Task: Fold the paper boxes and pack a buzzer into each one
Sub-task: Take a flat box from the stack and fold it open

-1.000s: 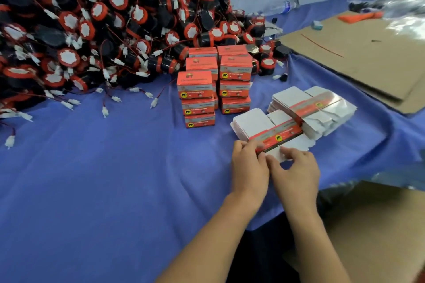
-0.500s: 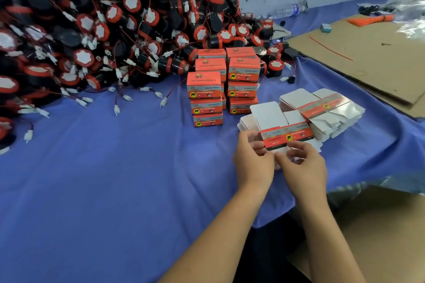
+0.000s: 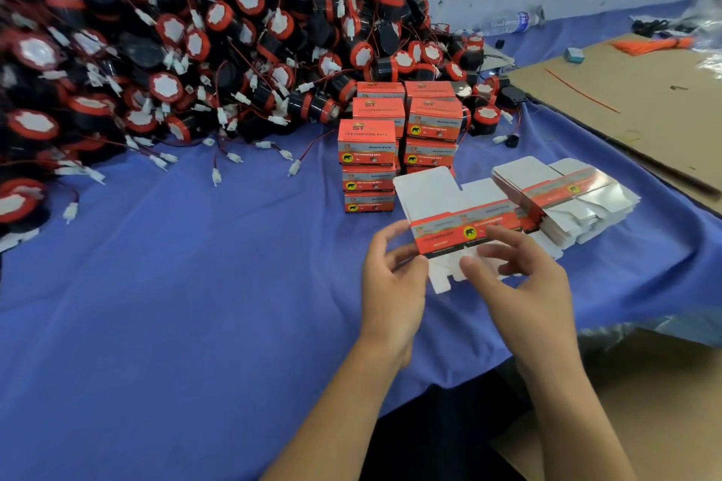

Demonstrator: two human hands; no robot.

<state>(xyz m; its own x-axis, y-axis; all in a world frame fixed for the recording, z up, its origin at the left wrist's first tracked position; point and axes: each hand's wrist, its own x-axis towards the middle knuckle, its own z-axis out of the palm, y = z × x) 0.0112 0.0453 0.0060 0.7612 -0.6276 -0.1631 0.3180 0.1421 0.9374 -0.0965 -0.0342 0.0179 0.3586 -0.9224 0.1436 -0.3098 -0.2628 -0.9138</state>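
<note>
One flat box [image 3: 465,225] has come up off the stack [image 3: 566,199] and now hangs just in front of it. The left hand [image 3: 394,285] pinches its left edge and the right hand [image 3: 523,277] pinches its lower flaps. Folding can likely start; the buzzers [image 3: 195,51] lie piled well left of the stack.

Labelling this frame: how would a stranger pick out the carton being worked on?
On the blue cloth, right of the buzzer heap, stand stacked red boxes. Before them the left hand and right hand hold one flat carton, raised, unlike the flat stack beside it.
</note>
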